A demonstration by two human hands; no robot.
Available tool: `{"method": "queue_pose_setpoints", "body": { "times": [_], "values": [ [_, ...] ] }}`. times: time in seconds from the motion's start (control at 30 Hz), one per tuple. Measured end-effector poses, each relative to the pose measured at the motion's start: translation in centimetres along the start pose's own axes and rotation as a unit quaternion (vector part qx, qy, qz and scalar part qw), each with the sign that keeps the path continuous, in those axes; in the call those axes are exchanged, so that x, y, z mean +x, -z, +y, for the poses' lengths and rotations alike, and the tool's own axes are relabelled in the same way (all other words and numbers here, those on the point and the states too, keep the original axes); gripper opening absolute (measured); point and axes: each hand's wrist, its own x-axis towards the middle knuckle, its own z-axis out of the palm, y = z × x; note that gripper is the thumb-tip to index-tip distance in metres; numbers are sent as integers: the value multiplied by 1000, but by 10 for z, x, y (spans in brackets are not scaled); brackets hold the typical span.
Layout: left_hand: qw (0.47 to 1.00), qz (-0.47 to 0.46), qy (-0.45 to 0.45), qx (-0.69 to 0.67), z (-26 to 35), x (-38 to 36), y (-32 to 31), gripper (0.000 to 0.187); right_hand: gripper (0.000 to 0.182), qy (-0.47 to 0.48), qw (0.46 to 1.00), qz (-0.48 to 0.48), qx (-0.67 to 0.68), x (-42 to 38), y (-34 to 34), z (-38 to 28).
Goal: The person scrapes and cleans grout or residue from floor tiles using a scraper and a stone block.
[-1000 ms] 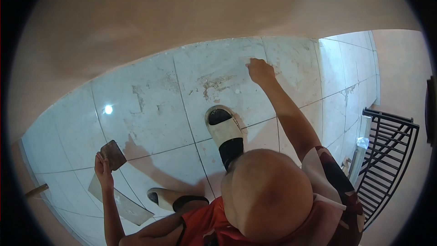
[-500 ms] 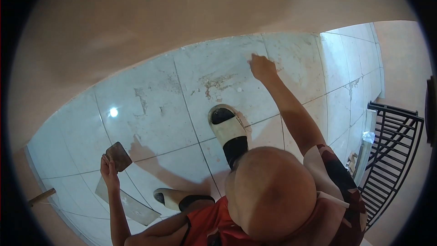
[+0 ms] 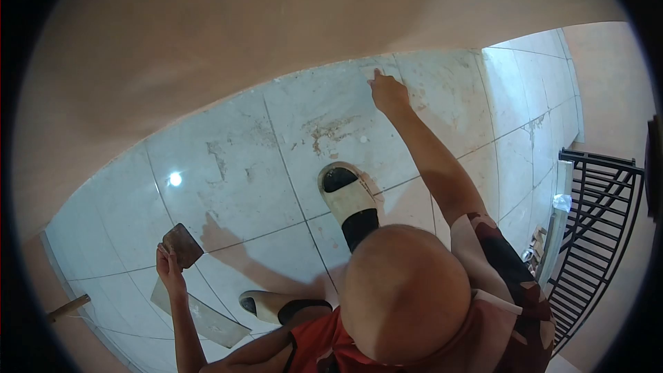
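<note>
My left hand (image 3: 170, 264) is closed on the edge of a flat, dark brown, square-looking plate (image 3: 182, 246), held up over the tiled floor. Beyond it on the floor lies a long pale grey strip (image 3: 207, 318). My right hand (image 3: 390, 93) reaches down to the white tiles (image 3: 324, 90) close to the foot of the wall, index finger pointing forward and the other fingers curled in. What those curled fingers hold, if anything, I cannot tell. Brown, crusty residue (image 3: 324, 135) marks the tile to the left of this hand.
A beige wall (image 3: 276, 21) rises along the front of the floor. My slippered foot (image 3: 349, 197) is planted below the residue, the other slipper (image 3: 266, 304) further left. At right stand a black metal rack (image 3: 594, 221) and a pale board (image 3: 558, 224). A wooden stick (image 3: 69, 307) juts in at left.
My right hand has shifted slightly forward and left toward the wall, its index finger now more extended. My left hand keeps hold of the brown plate, sitting slightly lower in view.
</note>
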Motion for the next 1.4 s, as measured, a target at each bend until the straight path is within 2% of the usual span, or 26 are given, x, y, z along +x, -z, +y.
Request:
{"method": "queue_pose_setpoints", "body": {
  "times": [0.07,0.13,0.4,0.47,0.63,0.67,0.77,0.93,1.0,1.1,1.17,1.23,1.33,1.4],
  "values": [
    [1000,10,-4,-8,3,3,-1,13,32,-15,1000,4,15,-9,0,-13],
    [1000,16,2,-15,-1,-5,4,13,32,51,996,-70,-28,-32,12,-14],
    [1000,18,22,-1,2,-6,-8,13,31,57,998,-13,8,-39,-7,-34],
    [1000,10,16,-6,-4,-2,3,14,34,45,995,-89,-11,-51,3,-33],
    [999,-8,5,-33,-7,2,-2,14,32,55,998,-37,-9,-23,-2,-34],
    [999,13,5,-33,-2,1,-7,14,32,56,998,-25,0,-18,-1,-37],
    [999,26,12,-35,-3,-1,-1,14,30,40,999,-26,-14,-47,-4,-36],
    [999,2,42,-29,-8,-5,2,16,31,50,998,-28,-10,-21,-1,-39],
    [999,32,3,-2,-5,-3,-6,13,33,43,998,-46,4,-18,5,-46],
    [999,25,12,-16,-3,0,1,11,31,47,997,-55,-27,-50,0,-53],
    [999,34,-4,-28,-6,1,-4,11,31,55,995,-73,-36,-42,1,-54],
    [999,37,-19,-31,-4,0,-6,10,35,93,994,-45,-34,-25,0,-54],
    [1000,12,9,-4,3,0,-3,11,34,61,998,-23,10,-20,-6,-62],
    [999,12,-32,7,-3,-1,1,11,33,66,997,-37,-2,-44,-8,-60]
  ]
}}
